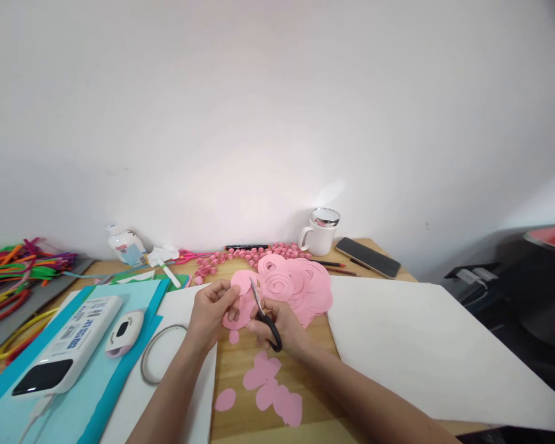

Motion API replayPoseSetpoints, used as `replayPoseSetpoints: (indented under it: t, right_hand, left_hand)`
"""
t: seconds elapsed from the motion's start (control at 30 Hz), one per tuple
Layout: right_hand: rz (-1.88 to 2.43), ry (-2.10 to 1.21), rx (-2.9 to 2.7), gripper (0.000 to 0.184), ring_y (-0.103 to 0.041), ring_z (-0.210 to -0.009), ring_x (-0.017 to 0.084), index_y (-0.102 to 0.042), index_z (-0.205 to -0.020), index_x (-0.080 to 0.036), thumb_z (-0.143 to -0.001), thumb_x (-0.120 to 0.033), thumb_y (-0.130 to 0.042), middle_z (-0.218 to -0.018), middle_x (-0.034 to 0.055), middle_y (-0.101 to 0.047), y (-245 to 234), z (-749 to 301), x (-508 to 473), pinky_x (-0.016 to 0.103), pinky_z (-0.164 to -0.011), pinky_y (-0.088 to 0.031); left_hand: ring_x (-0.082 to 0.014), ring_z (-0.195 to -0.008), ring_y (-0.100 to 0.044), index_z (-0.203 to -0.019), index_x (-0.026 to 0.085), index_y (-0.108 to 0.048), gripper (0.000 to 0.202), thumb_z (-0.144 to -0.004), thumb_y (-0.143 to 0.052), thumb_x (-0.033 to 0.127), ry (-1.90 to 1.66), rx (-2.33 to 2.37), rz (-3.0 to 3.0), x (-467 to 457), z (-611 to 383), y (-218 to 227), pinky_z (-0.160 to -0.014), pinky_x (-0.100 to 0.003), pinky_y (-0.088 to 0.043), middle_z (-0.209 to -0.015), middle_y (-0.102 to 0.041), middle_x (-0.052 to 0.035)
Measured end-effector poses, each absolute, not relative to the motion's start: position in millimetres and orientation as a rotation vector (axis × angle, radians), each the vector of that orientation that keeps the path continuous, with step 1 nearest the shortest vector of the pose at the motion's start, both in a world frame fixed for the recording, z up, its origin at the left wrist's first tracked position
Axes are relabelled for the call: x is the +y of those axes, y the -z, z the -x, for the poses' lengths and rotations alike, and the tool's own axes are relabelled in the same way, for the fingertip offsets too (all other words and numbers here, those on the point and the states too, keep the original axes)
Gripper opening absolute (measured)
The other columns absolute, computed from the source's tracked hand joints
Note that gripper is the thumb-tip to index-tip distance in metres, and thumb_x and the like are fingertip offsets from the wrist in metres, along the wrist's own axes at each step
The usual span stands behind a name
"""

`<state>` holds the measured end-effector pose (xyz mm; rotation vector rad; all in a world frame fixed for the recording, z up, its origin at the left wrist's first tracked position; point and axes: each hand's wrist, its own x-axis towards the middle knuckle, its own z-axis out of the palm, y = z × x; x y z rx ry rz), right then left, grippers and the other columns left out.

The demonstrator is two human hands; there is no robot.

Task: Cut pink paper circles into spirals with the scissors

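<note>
My left hand (216, 306) pinches a pink paper circle (242, 280) between thumb and fingers. In my right hand (282, 325) is a pair of scissors (272, 333) with black handles, its blades pointing up beside the circle's right edge. Whether the blades touch the paper I cannot tell. Behind both hands lies a heap of pink paper spirals (300, 283), partly covered by the hands. Closer to me, several pink paper pieces (267, 393) are scattered on the wooden table (234, 364).
Small rolled pink paper roses (245, 254) line the back, near a white mug (321, 231) and a phone (368, 257). A white sheet (425, 345) covers the right side. At left lie a power bank (74, 345), a ring of tape (145, 361) and coloured pipe cleaners (23, 268).
</note>
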<state>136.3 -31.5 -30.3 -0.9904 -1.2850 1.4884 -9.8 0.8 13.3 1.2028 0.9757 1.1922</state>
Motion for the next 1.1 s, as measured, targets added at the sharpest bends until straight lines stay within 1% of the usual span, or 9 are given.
replayPoseSetpoints:
  t: [0.1, 0.27, 0.33, 0.43, 0.57, 0.87, 1.0, 1.1]
  right_hand:
    - [0.979, -1.507, -1.270, 0.036, -0.046, -0.036, 0.008, -0.052, -0.071, -0.018, -0.061, -0.042, -0.076, -0.043, -0.0075, -0.050, 30, -135, -33, 0.018, -0.036, -0.031]
    - [0.986, -1.561, -1.259, 0.037, -0.041, -0.035, 0.006, -0.050, -0.070, -0.018, -0.060, -0.042, -0.077, -0.045, -0.0071, -0.052, 30, -133, -36, 0.017, -0.035, -0.029]
    - [0.990, -1.571, -1.268, 0.038, -0.042, -0.037, 0.007, -0.050, -0.071, -0.018, -0.059, -0.041, -0.078, -0.046, -0.0072, -0.052, 28, -133, -36, 0.018, -0.037, -0.030]
    - [0.941, -1.567, -1.288, 0.038, -0.043, -0.043, 0.007, -0.054, -0.077, -0.018, -0.057, -0.037, -0.080, -0.051, -0.0081, -0.049, 26, -135, -34, 0.018, -0.040, -0.032]
    - [0.868, -1.548, -1.304, 0.041, -0.043, -0.048, 0.007, -0.054, -0.082, -0.017, -0.055, -0.032, -0.082, -0.057, -0.0076, -0.048, 26, -139, -31, 0.017, -0.044, -0.031]
    - [0.955, -1.507, -1.305, 0.037, -0.040, -0.044, 0.007, -0.052, -0.073, -0.018, -0.057, -0.036, -0.080, -0.051, -0.0080, -0.047, 22, -138, -32, 0.018, -0.041, -0.027]
    - [0.985, -1.477, -1.316, 0.035, -0.040, -0.042, 0.007, -0.049, -0.067, -0.018, -0.059, -0.038, -0.077, -0.048, -0.0075, -0.048, 18, -138, -33, 0.018, -0.040, -0.026]
    - [1.026, -1.457, -1.310, 0.034, -0.041, -0.040, 0.007, -0.049, -0.066, -0.018, -0.061, -0.038, -0.076, -0.046, -0.0070, -0.049, 20, -138, -33, 0.018, -0.039, -0.027]
  left_hand:
    - [-0.0049, -0.033, -0.038, -0.059, 0.016, -0.054, 0.027, -0.069, -0.070, 0.035, -1.185, 0.970, -1.205, 1, 9, -13, -0.037, -0.019, -0.032, -0.041, -0.050, 0.0058]
    - [-0.0049, -0.033, -0.038, -0.061, 0.015, -0.057, 0.024, -0.064, -0.075, 0.031, -1.135, 1.019, -1.250, -1, 9, -15, -0.036, -0.018, -0.029, -0.039, -0.049, 0.0065]
    - [-0.0050, -0.033, -0.037, -0.058, 0.015, -0.056, 0.025, -0.064, -0.075, 0.030, -1.121, 1.025, -1.262, -2, 9, -16, -0.036, -0.019, -0.028, -0.038, -0.048, 0.0064]
    - [-0.0049, -0.034, -0.036, -0.056, 0.015, -0.055, 0.027, -0.063, -0.075, 0.031, -1.061, 1.014, -1.283, -2, 11, -14, -0.037, -0.018, -0.026, -0.038, -0.047, 0.0061]
    - [-0.0040, -0.036, -0.034, -0.057, 0.014, -0.056, 0.029, -0.066, -0.074, 0.035, -0.989, 0.996, -1.305, -1, 13, -7, -0.037, -0.018, -0.022, -0.039, -0.045, 0.0059]
    - [-0.0039, -0.033, -0.035, -0.057, 0.014, -0.054, 0.031, -0.065, -0.074, 0.037, -1.050, 1.008, -1.296, 1, 13, -9, -0.037, -0.019, -0.024, -0.038, -0.048, 0.0060]
    - [-0.0034, -0.033, -0.034, -0.058, 0.014, -0.055, 0.031, -0.062, -0.076, 0.036, -1.084, 1.009, -1.269, 1, 12, -12, -0.036, -0.018, -0.024, -0.038, -0.048, 0.0059]
    - [-0.0025, -0.032, -0.032, -0.057, 0.014, -0.054, 0.030, -0.060, -0.078, 0.033, -1.105, 0.994, -1.227, 0, 11, -13, -0.036, -0.017, -0.024, -0.036, -0.046, 0.0071]
